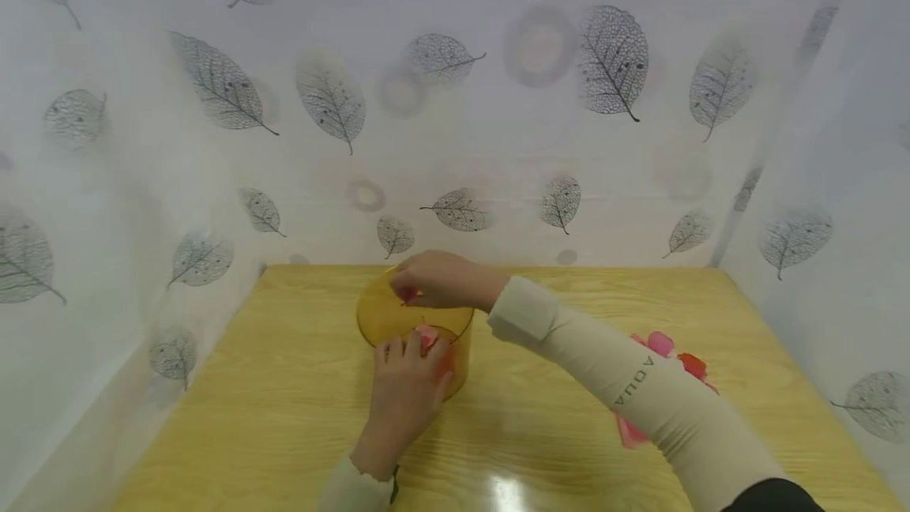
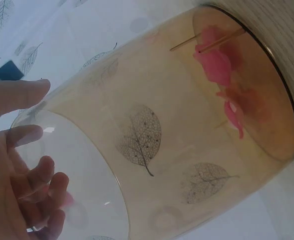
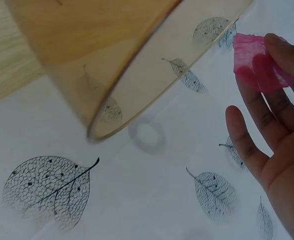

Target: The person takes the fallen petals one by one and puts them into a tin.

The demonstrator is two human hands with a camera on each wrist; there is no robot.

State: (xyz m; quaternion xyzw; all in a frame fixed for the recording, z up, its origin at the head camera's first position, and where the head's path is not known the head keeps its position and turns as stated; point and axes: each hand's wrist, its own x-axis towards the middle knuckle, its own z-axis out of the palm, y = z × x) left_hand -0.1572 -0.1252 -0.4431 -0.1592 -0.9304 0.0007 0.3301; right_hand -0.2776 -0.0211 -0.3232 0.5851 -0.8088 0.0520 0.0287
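An amber see-through cylindrical container stands on the wooden table. My right hand is over its far rim and pinches a thin, wrinkled pink sheet between thumb and fingers. Low at the near side of the container is my left hand, its fingers at the rim. In the left wrist view those fingers are loosely bent, with nothing visible between them and the thumb. Crumpled pink pieces lie at the container's bottom, near thin brown sticks.
To the right, more pink and red pieces lie on the table, partly hidden beneath my right forearm. Pale walls printed with skeleton leaves enclose the table at the back and both sides.
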